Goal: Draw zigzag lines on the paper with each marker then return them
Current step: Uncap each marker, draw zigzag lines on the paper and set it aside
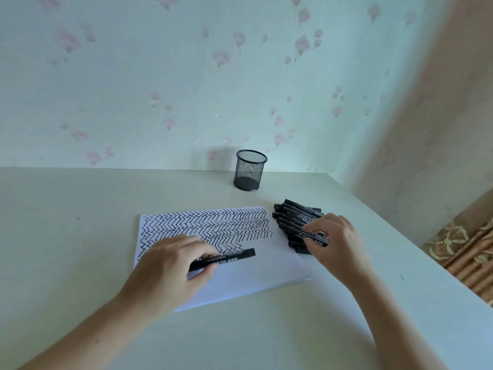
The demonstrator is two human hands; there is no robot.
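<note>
Paper (248, 273) half covered in zigzags; left hand (170, 265) pinches a capped marker (226, 259) over it, right hand (333, 236) pinches one from the marker pile (296, 214) at 3 o'clock, bare table (66, 222) toward 9.

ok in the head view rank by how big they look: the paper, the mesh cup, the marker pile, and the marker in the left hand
1. paper, clearly largest
2. marker pile
3. mesh cup, though it stands farther from the camera, so its rank against the pile is unsure
4. marker held in the left hand, partly hidden
</note>
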